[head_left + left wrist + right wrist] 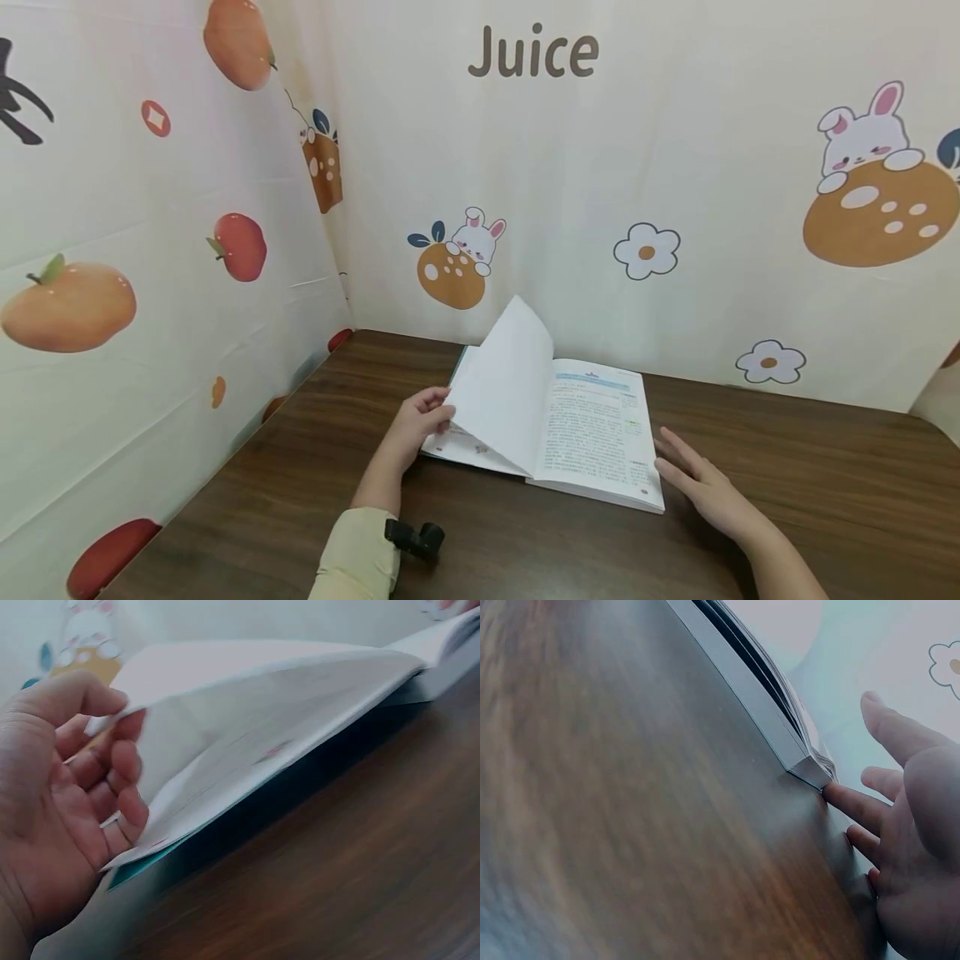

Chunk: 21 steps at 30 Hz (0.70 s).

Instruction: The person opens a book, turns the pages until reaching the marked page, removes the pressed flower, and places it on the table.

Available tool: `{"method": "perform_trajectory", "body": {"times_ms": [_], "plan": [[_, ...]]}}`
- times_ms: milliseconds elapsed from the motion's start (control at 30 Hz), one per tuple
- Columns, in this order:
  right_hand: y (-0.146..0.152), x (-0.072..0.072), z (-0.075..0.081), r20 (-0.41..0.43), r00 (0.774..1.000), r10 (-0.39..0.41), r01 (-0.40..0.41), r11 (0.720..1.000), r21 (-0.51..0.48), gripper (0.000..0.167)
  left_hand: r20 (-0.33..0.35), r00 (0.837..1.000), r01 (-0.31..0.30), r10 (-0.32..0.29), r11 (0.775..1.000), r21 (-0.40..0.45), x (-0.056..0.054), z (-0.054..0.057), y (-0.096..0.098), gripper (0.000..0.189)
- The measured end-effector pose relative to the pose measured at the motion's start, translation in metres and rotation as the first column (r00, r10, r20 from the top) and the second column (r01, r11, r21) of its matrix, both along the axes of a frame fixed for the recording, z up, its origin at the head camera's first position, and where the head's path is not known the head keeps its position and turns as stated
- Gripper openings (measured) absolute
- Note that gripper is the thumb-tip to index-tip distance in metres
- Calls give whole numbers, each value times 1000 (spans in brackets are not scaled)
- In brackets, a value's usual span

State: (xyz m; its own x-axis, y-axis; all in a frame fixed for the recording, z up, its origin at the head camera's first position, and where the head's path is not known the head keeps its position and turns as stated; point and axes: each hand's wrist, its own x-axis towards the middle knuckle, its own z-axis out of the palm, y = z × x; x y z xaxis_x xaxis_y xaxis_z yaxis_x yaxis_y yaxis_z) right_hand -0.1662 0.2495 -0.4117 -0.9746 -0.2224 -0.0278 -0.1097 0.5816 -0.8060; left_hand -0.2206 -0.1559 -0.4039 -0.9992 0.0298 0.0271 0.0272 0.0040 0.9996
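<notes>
An open book [596,433] lies on the brown table, its right page covered with small print under a blue heading band. One white page [506,383] stands lifted and curved over the left side. My left hand [422,421] pinches that page's outer lower corner between thumb and forefinger; the left wrist view shows the lifted page [225,671] above the pages beneath, with the other fingers curled loosely. Beside the book's right edge is my right hand [705,487], fingers extended. In the right wrist view a fingertip reaches the corner of the page block [810,769].
The dark wooden table [487,542] runs back to a cream curtain [562,167] printed with fruit, rabbits and flowers. Another printed curtain [172,333] borders the left side. A black strap mount [416,540] sits on the left forearm.
</notes>
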Motion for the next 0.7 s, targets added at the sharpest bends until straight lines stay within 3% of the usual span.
{"method": "perform_trajectory", "body": {"times_ms": [100, 300, 533, 700], "plan": [[0, 0, 0, -5, 1000, -1, 1, 1000, 12, 71, 33, 999, 43, -40, 993, -114, 3, 2, -13, 16], [0, 0, -1, -20, 1000, 3, -2, 1000, 10, 71, 63, 995, 94, -80, 962, -255, 6, 3, -30, 25], [0, 0, -2, -26, 1000, 6, -6, 1000, 14, 72, 95, 991, 128, -95, 881, -456, 5, -1, -44, 25], [1, 0, -3, -36, 999, 8, -7, 1000, 24, 72, 68, 990, 138, -120, 823, -552, 6, -2, -44, 23]]}}
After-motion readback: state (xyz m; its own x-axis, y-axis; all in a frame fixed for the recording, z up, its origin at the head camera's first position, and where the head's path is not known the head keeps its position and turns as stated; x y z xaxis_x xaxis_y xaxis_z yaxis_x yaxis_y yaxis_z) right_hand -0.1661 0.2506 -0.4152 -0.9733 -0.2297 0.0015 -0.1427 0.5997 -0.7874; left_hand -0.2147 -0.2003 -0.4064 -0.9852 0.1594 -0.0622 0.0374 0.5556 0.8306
